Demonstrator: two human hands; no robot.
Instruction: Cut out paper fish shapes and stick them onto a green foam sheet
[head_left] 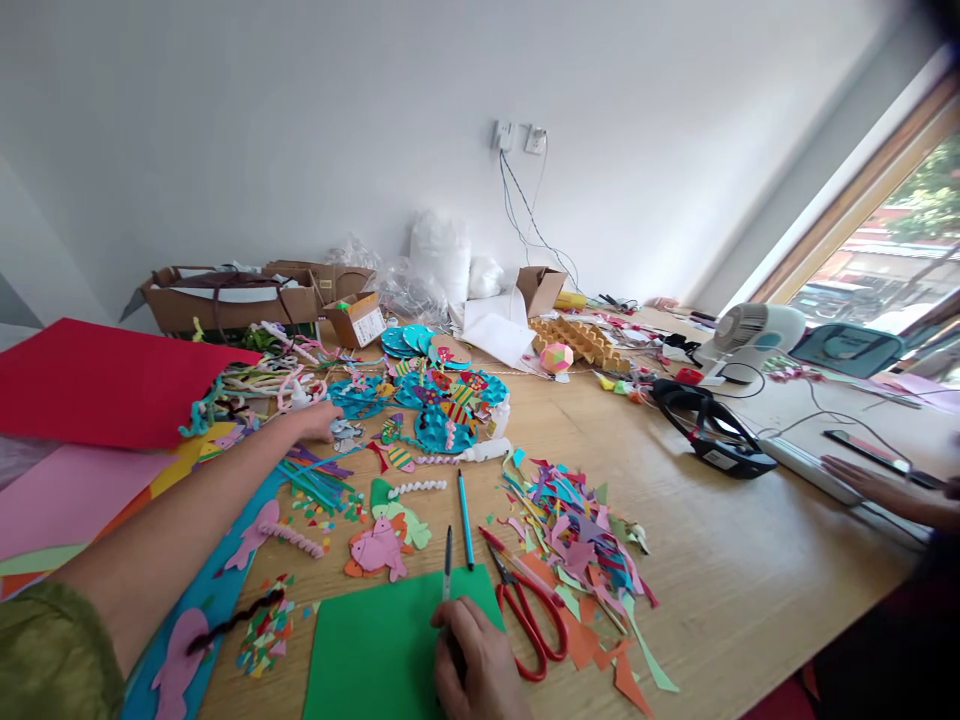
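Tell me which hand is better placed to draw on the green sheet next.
Right, most likely: the right hand holds a pen over the green sheet, while the left hand is stretched well beyond the sheet, near blue craft pieces.

Slim pen (448, 568), lower end hidden, over a flat, plain green sheet (373, 645)
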